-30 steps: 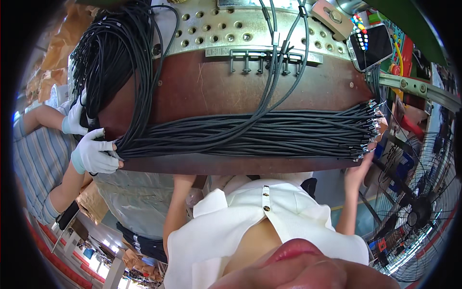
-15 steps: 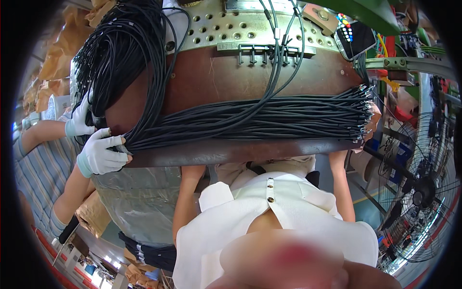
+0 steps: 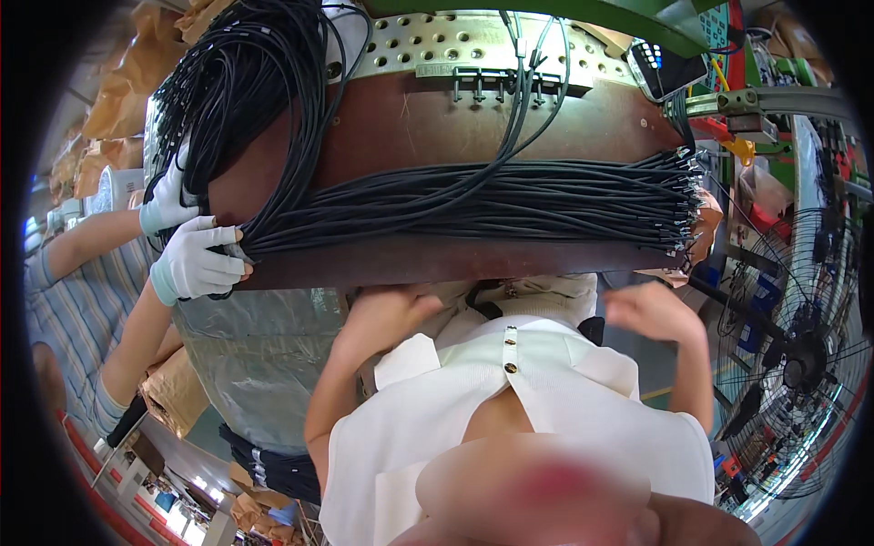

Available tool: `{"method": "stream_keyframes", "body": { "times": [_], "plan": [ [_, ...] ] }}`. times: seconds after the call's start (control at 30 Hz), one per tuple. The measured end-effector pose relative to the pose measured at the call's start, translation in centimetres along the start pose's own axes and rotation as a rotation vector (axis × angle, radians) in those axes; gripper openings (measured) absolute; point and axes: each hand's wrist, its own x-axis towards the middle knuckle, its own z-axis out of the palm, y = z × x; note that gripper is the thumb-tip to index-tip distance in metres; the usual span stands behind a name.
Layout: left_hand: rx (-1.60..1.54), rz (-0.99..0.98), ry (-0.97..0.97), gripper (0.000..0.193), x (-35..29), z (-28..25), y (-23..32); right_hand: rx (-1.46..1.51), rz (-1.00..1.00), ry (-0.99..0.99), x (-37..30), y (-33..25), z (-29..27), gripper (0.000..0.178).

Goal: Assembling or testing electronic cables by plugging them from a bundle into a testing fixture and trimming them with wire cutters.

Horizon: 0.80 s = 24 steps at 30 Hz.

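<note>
My L hand [image 3: 391, 314] & R hand [image 3: 651, 311] are just short of the tabletop [image 3: 437, 264]; nothing visible in either grip, can't tell how wide (R's blurred). Black cable bundle [image 3: 455, 200] lies beyond both, long axis approx. L–R, metal-tipped ends [image 3: 687, 202] nearer my R. Co-worker's gloved hand [image 3: 202, 262] is at its other end, L of mine.
</note>
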Motion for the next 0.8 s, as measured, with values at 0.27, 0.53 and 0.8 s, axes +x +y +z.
{"method": "stream_keyframes", "body": {
  "times": [0.27,0.53,0.8],
  "plan": [
    [-0.056,0.889,0.231,0.061,9.3,-1.2,12.7,-0.77,-0.666,0.975,15.8,-10.0,-10.4,0.059],
    [0.695,0.129,0.559,0.075,6.3,-6.8,5.2,-0.699,-0.83,0.942,15.1,-4.1,-12.9,0.046],
    [0.32,0.23,0.267,0.017,7.0,-11.8,4.7,-0.781,-0.616,1.378,9.3,-3.5,-12.0,0.043]
  ]
}}
